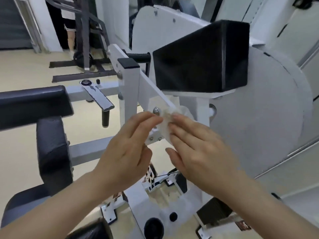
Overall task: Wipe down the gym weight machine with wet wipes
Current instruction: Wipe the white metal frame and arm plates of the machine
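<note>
Now our right hand (196,147) presses the wet wipe (166,123) flat on the machine's white bar (150,88). Our left hand (127,147), fingers straight, touches its edge. We should rub slowly round the bolt (156,111) at the wipe's ten o'clock.

Wipe (166,119) on lever arm (146,85), pad (200,62) behind.

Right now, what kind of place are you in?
Probably a gym. A white weight machine with a black pad stands in front, a black padded seat is on the left, and a dark exercise frame stands farther back.
</note>
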`<state>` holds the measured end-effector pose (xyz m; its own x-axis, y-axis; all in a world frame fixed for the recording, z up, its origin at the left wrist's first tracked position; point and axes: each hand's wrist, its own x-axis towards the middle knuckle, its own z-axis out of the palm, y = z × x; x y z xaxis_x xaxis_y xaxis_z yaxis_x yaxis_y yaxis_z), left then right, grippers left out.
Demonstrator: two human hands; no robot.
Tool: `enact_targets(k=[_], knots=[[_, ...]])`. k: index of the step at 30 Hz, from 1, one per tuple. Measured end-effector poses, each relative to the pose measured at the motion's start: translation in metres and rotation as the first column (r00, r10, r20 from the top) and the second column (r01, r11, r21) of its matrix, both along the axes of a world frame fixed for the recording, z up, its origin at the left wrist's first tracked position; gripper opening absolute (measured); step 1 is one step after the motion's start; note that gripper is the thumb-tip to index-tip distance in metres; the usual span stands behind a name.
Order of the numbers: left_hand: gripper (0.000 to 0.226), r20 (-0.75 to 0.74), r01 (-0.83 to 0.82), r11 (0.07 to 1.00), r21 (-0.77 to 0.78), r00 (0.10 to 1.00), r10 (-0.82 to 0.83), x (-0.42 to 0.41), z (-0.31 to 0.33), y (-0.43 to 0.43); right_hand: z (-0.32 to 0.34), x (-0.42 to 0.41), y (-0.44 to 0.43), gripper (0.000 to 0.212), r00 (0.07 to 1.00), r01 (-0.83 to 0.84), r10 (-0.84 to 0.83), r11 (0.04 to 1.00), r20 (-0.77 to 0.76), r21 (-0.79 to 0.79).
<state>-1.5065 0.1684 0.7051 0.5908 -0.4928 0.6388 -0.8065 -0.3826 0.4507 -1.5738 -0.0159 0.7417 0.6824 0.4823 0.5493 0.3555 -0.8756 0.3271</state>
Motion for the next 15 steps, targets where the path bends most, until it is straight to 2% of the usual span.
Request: enact_targets(k=[3,6,13,15], knots=[[0.062,-0.026,-0.024,0.998,0.051,0.999,0.025,0.019,-0.010,0.014,0.024,0.014,0.010,0.053,0.974,0.124,-0.182,0.928,-0.134,-0.352],[0.058,-0.056,0.032,0.998,0.059,0.998,-0.029,0.034,-0.017,0.011,0.038,0.042,0.026,0.049,0.944,0.178,-0.299,0.818,-0.140,-0.548],[0.067,-0.098,0.093,0.996,0.000,0.991,-0.093,0.057,-0.023,-0.002,0.039,0.017,0.038,0.060,0.883,0.254,-0.444,0.725,-0.152,-0.640],[0.070,-0.131,0.107,0.994,-0.038,0.985,-0.111,0.062,-0.023,-0.004,0.042,0.039,0.047,0.061,0.874,0.298,-0.467,0.733,-0.133,-0.612]])
